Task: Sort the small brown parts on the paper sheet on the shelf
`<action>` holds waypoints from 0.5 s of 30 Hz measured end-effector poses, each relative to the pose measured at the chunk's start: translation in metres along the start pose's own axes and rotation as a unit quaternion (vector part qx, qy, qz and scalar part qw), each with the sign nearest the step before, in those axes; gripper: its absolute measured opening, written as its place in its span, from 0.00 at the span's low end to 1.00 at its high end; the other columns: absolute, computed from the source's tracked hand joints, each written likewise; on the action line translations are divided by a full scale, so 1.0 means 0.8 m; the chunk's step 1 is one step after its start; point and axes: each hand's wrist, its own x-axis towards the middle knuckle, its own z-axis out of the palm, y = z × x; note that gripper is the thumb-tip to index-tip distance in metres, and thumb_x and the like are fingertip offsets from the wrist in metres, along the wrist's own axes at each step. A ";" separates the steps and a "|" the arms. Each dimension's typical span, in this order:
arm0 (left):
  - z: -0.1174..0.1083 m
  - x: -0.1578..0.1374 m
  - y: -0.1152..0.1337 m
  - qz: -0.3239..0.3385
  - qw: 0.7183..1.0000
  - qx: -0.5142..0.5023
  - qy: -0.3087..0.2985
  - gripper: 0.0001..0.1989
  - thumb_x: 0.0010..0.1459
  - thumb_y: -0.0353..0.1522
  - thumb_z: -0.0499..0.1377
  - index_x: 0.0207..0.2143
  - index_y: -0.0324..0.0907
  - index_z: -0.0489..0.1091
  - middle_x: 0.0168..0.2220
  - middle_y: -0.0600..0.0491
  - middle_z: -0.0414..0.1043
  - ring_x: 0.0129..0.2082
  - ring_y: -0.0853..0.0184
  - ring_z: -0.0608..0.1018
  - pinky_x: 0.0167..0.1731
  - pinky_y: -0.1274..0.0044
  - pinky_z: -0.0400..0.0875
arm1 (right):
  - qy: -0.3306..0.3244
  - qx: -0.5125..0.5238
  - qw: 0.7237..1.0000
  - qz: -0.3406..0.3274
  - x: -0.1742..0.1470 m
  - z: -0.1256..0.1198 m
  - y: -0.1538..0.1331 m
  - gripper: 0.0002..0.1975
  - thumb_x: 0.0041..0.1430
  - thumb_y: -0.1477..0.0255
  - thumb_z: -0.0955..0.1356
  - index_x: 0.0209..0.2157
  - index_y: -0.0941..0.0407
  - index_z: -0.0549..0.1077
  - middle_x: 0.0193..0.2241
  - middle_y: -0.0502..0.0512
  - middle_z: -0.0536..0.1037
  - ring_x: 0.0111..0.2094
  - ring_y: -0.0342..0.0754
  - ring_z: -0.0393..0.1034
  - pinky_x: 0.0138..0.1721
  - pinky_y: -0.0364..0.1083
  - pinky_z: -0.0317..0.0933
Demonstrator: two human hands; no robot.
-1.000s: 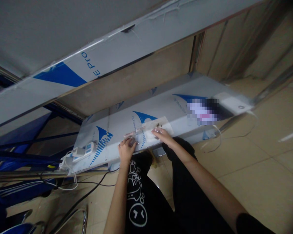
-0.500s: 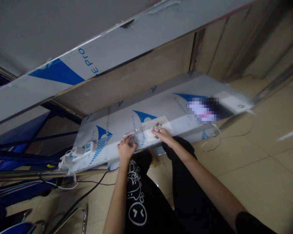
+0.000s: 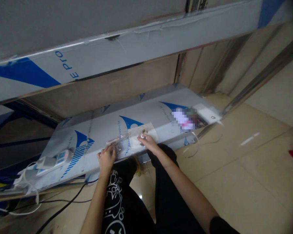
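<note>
Near the front edge of the table (image 3: 100, 126), the left hand (image 3: 106, 158) curls over clear plastic (image 3: 118, 147); I cannot tell if it grips. Rightward, the right hand (image 3: 148, 143) narrowly pinches a shiny clear piece (image 3: 142, 136) at the white sheet (image 3: 152, 129), beside small dark bits (image 3: 144, 131). Light fingers and flat plastic should keep the bits from scattering. Against the earlier frame, the table appears further left; both hands' poses look unchanged.

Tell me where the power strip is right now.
In the head view, the power strip lies at the left end of the film-covered work surface, left of the left hand and beside blue printed stripes.
</note>
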 end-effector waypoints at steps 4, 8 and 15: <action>0.007 0.002 -0.006 -0.004 1.000 -0.007 0.022 0.17 0.57 0.38 0.46 0.43 0.46 0.69 0.43 0.49 0.72 0.41 0.59 0.72 0.41 0.66 0.60 | 0.002 0.010 1.000 -0.004 0.001 -0.001 0.003 0.12 0.42 0.64 0.69 0.28 0.58 0.70 0.23 0.48 0.69 0.23 0.40 0.64 0.24 0.39 0.59; 0.007 0.003 -0.009 -0.025 0.998 -0.020 0.048 0.16 0.56 0.37 0.46 0.39 0.43 0.70 0.40 0.47 0.73 0.40 0.58 0.72 0.39 0.67 0.61 | 0.009 -0.004 1.000 -0.008 0.005 -0.003 0.010 0.13 0.42 0.64 0.69 0.28 0.58 0.71 0.23 0.48 0.70 0.24 0.41 0.65 0.24 0.39 0.59; -0.006 0.002 -0.009 -0.076 0.982 -0.068 0.158 0.17 0.58 0.39 0.44 0.36 0.40 0.68 0.37 0.47 0.72 0.37 0.61 0.72 0.36 0.72 0.63 | 0.017 -0.003 1.000 -0.002 0.008 -0.003 0.014 0.14 0.40 0.63 0.69 0.28 0.58 0.71 0.23 0.48 0.69 0.24 0.40 0.64 0.25 0.39 0.59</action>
